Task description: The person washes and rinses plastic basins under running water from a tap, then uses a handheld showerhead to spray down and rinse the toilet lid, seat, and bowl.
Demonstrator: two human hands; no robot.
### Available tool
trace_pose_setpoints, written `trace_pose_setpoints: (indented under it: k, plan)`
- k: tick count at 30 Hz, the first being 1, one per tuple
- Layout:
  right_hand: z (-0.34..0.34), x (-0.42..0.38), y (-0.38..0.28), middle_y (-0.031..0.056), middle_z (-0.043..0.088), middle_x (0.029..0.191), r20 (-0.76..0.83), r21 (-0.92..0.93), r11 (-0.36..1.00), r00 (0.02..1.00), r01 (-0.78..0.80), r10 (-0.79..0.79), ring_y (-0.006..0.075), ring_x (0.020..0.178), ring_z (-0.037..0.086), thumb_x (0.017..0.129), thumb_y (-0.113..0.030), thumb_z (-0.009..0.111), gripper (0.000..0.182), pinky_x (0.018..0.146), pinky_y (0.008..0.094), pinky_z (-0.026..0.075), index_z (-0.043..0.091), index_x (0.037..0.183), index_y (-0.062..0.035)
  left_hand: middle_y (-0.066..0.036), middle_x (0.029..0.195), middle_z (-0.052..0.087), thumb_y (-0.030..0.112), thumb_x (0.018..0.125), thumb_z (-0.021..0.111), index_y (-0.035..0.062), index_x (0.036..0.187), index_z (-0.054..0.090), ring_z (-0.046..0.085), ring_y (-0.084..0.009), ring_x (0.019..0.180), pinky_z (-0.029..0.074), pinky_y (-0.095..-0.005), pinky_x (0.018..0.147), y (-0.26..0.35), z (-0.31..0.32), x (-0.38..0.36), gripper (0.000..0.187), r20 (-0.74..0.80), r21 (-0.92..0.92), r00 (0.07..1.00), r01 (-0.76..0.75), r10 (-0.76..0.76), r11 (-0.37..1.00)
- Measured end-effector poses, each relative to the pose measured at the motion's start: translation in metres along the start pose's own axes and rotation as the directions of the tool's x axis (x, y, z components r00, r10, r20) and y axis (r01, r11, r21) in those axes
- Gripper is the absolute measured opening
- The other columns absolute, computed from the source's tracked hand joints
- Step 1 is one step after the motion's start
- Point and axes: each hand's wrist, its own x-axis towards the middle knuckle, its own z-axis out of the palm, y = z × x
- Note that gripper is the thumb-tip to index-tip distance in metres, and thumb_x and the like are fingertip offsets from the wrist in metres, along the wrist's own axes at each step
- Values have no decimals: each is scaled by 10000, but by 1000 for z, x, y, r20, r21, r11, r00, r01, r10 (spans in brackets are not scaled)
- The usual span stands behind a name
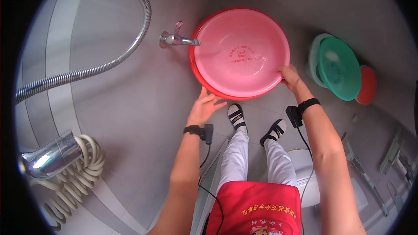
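Note:
A pink basin (241, 52) sits inside or on top of a red basin (197, 73), whose edge shows at the left and below. The chrome tap (176, 40) on the wall points over the pink basin's left part. At the right rim, my right hand (290, 77) grips the pink basin with its fingers closed on the edge. Below the red basin's lower left edge is my left hand (206, 107), fingers spread, some fingertips touching or close to the rim.
Green (340, 67), white (314, 56) and red basins (368, 85) lean at the right. A metal hose (87, 75) loops at the left, above a chrome shower head (51, 156) with a coiled tube. A white toilet (307, 182) stands beside my legs.

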Motion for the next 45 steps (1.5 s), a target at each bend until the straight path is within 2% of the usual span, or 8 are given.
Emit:
trace_pose_setpoints:
  k: [3,7,10,12,16,22,26,45]
  plan:
    - [-5,16,-6,91,690,998,-121,-124,969,966,215,-230,219,936,654,785,-134,560,369,811,353,515,656,1129,-44,-146,1310,499,209,914,590,113,1403,358,532,-314,1169,474,-511,938,0,-7,12,550,-122,-158,988,71,-91,985]
    - [-14,48,-22,106,702,992,-228,-438,847,874,302,-430,242,942,659,777,-131,531,388,827,351,501,657,1127,-21,-127,1288,509,173,897,628,97,1392,385,547,-274,1118,458,-477,917,-2,-6,51,556,-499,236,861,23,100,972]
    - [-38,50,-3,111,699,880,-225,-353,846,842,399,-491,221,836,666,769,-131,527,358,736,348,516,667,1074,-6,-133,1266,513,88,885,621,44,1344,430,548,-247,1097,463,-436,914,18,36,47,499,-279,708,701,-312,656,634]
    - [-54,31,13,96,678,799,-199,-228,960,958,162,-208,198,735,654,763,-128,531,290,644,325,515,672,982,0,-114,1199,522,18,905,562,13,1312,446,536,-230,1079,456,-388,940,47,106,13,424,-18,855,471,-451,882,258]
    - [-46,23,81,74,661,845,22,139,990,999,-26,23,181,716,643,782,-92,579,214,591,314,531,641,962,5,-211,1263,481,34,844,610,-36,1352,416,461,-345,1164,377,-431,982,89,165,-26,548,337,890,87,-355,938,-287]
    - [30,44,97,82,649,934,-16,448,893,999,50,-48,180,779,639,792,-71,611,331,614,330,539,580,1111,10,-213,1247,525,173,886,622,-58,1361,419,401,-383,1206,349,-442,998,138,172,-11,565,529,849,294,-174,796,-500]
    - [21,63,55,62,639,940,-164,396,908,984,133,-73,173,802,633,796,-86,608,367,624,326,533,572,1158,-39,-150,1125,618,241,927,578,0,1216,581,482,-323,1157,395,-426,959,149,171,12,376,299,946,427,-247,853,-208]
    - [32,56,45,63,635,959,-221,322,932,971,164,-95,168,782,628,805,-106,588,338,636,291,517,575,1141,-75,-117,1106,670,192,943,552,67,1127,647,633,-283,1047,486,-352,865,160,159,-5,243,366,930,468,-208,804,-302]
